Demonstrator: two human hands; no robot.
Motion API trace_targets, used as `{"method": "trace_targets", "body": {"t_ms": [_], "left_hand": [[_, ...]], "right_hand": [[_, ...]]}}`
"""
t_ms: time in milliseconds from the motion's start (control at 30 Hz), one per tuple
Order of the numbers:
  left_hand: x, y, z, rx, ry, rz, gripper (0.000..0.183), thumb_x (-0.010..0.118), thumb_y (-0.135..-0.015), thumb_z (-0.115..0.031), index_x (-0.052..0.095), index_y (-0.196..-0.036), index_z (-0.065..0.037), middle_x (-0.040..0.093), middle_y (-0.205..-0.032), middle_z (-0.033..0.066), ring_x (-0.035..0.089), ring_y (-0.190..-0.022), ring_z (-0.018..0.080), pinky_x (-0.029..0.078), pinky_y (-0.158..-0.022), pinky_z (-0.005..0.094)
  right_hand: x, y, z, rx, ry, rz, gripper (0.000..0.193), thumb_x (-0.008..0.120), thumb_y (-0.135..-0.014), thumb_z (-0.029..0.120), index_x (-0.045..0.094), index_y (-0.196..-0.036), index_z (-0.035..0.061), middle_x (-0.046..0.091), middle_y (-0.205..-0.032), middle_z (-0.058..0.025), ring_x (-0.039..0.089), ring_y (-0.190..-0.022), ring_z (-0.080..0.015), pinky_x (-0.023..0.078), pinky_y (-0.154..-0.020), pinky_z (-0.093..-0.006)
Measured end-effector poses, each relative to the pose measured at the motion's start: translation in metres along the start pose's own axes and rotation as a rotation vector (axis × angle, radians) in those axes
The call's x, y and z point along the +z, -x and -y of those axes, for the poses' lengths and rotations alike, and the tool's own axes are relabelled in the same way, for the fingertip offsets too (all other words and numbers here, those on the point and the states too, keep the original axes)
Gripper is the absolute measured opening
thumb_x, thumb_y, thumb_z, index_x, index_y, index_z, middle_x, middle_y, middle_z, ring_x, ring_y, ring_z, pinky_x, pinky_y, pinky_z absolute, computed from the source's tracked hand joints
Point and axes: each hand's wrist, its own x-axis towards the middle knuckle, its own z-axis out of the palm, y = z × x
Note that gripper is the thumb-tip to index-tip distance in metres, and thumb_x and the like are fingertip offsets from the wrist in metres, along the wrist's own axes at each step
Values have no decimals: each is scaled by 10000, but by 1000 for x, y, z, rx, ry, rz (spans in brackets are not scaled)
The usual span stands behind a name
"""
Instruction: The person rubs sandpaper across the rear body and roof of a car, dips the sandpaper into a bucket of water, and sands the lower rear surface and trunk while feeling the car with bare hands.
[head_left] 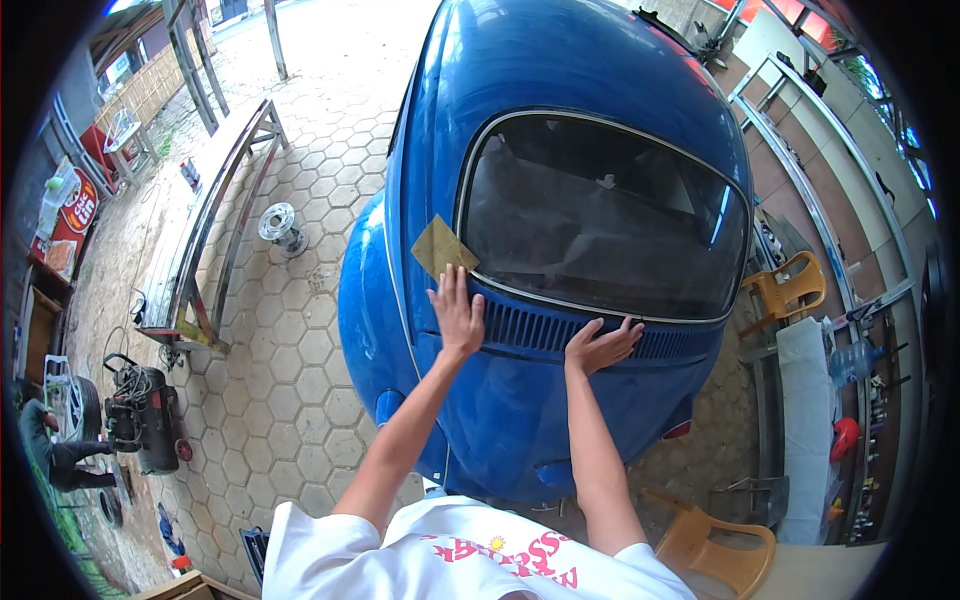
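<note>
- Touching a square-cornered tan sheet (440,246) at twelve o'clock, my left hand (459,322), grip unclamped.
- Over glossy, slotted blue bodywork (530,328), my right hand (601,350), thumb and fingers apart.

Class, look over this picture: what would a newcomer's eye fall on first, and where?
The rounded blue car would likely strike a newcomer first, filling the centre with its dark rear window. A tan sheet stands out by the window's lower-left corner, with the left grip at the sheet's lower edge and the open right grip over the slotted vents. Farther left, a black air compressor stands on the ground.
</note>
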Motion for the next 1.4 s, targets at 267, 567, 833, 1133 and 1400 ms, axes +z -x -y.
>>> {"method": "trace_targets", "body": {"t_ms": [267, 567, 833, 1133, 1400], "left_hand": [[-3, -104, 10, -101, 184, -222, 726, 321, -1084, -457, 145, -1605, 16, 116, -1678, 234, 67, -1560, 403, 76, -1241, 541], [11, 55, 8, 25, 162, 25, 855, 479, -1013, -432, 79, -1609, 33, 21, -1690, 237, -40, -1562, 417, 1, -1240, 545], [-20, -78, 71, 48, 40, -124, 715, 339, -1076, -421, 136, -1610, 10, 84, -1687, 223, 44, -1560, 408, 47, -1257, 493], [3, 60, 104, 24, 163, -43, 821, 453, -1028, -453, 104, -1616, 2, 67, -1687, 232, 37, -1565, 403, 43, -1253, 511], [-5, 12, 93, 52, 208, -47, 881, 461, -1004, -510, 78, -1623, -13, 27, -1698, 210, -32, -1567, 401, -5, -1242, 533]], "right_hand": [[2, -1, 11, -15, -30, 4, 629, 404, -1025, 442, 362, -1513, 46, 243, -1629, -258, 223, -1523, -410, 175, -1211, -593], [-2, -3, 7, -44, -50, -9, 636, 401, -1027, 449, 362, -1510, 37, 241, -1624, -273, 220, -1521, -419, 180, -1207, -589], [-5, -1, 11, -38, -53, 20, 639, 396, -1031, 447, 354, -1507, 21, 236, -1620, -289, 217, -1521, -425, 165, -1205, -589], [-7, -8, 7, -85, -23, -21, 612, 415, -1030, 414, 376, -1482, 4, 271, -1590, -312, 272, -1486, -442, 212, -1198, -567], [-5, -4, -1, -76, -18, -15, 633, 400, -1031, 440, 372, -1487, 2, 261, -1597, -310, 256, -1496, -444, 202, -1194, -583]]}}
